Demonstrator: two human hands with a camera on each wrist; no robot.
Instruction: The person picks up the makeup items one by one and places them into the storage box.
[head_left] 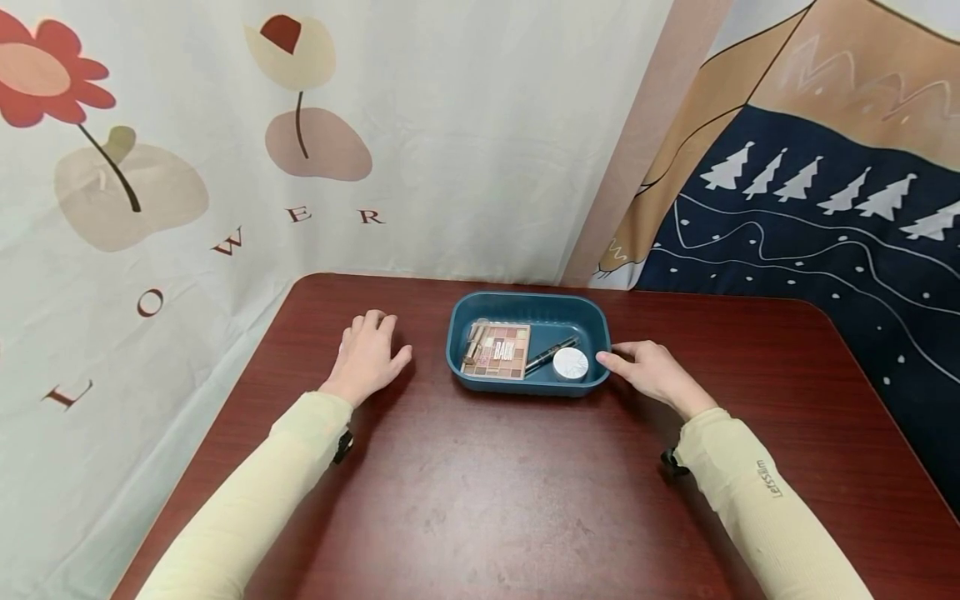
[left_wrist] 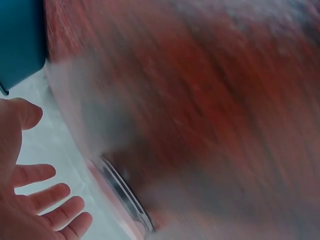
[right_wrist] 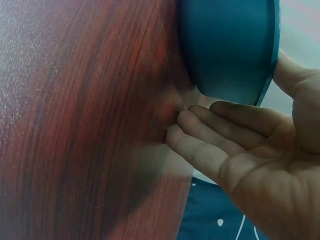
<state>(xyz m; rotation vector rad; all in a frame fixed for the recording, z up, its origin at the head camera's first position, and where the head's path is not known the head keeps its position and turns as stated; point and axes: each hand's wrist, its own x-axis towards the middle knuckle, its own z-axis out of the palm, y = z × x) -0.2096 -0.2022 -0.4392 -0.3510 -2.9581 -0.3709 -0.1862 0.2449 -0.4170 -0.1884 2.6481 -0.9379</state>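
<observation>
A dark teal plastic bin [head_left: 525, 302] with rounded corners stands upright on the table. My right hand [head_left: 654, 372] holds its right end, thumb over the rim and the fingers outside against the wall, as the right wrist view also shows. Inside lie an eyeshadow palette [head_left: 497, 352] with a lid lettered BACK, small rose-gold tubes [head_left: 474, 342] at its left, a slim black pen-like cosmetic [head_left: 551, 355] and a round white compact [head_left: 571, 365]. Left of the bin, my left hand [head_left: 365, 354] is apart from it, fingers spread and relaxed, holding nothing.
The reddish-brown wooden table [head_left: 480, 500] has rounded far corners. Behind it hangs a pale curtain [head_left: 480, 150] with flower prints, and a dark blue cloth [head_left: 825, 242] with white trees hangs at the right.
</observation>
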